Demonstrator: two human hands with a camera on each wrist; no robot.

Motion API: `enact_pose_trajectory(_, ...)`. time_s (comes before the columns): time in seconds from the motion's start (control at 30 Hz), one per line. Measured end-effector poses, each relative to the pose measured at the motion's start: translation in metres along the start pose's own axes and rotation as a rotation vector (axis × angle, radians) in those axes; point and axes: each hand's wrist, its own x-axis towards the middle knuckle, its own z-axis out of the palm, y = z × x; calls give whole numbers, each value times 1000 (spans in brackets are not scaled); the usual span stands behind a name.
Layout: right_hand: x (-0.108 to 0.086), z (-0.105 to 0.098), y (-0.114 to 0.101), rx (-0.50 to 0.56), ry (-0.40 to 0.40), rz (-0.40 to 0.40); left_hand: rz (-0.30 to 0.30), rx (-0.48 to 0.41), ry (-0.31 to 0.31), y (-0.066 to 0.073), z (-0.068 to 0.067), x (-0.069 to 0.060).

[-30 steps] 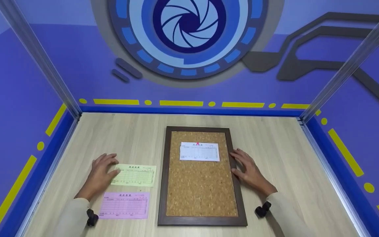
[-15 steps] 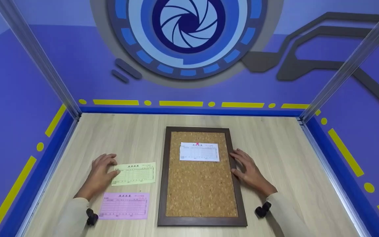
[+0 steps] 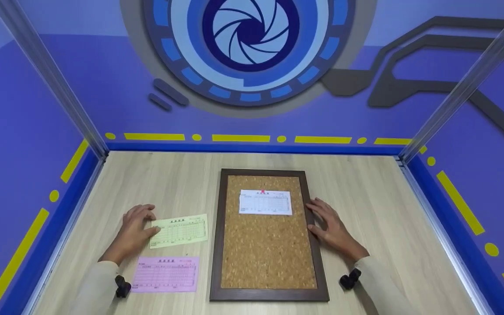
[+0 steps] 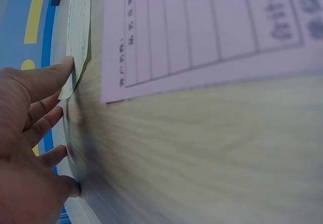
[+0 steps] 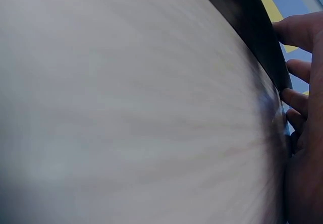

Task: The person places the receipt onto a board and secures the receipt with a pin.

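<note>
My left hand pinches the green slip at its 9 o'clock edge; the slip lies at 9 o'clock of the corkboard. I'd keep that pinch light so the paper doesn't crease. My right hand, relaxed, just touches the corkboard's 3 o'clock side, which should steady it. Compared with 1 second ago, the slip has tilted toward 2 o'clock; both hands look almost unmoved.

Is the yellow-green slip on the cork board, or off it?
Off: in the head view, tabletop shows between the yellow-green slip and the cork board, and the left hand pinches the slip's edge.
</note>
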Motion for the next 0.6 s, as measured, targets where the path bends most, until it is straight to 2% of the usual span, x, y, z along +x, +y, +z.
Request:
enact_pose_trajectory(0.1,0,0,0,3,-3,8,10,9,2,0,0,0)
enact_pose_trajectory(0.33,0,0,1,7,3,-7,74,43,35,0,2,3)
enact_pose_trajectory(0.6,0,0,2,12,7,-27,63,62,42,2,2,5)
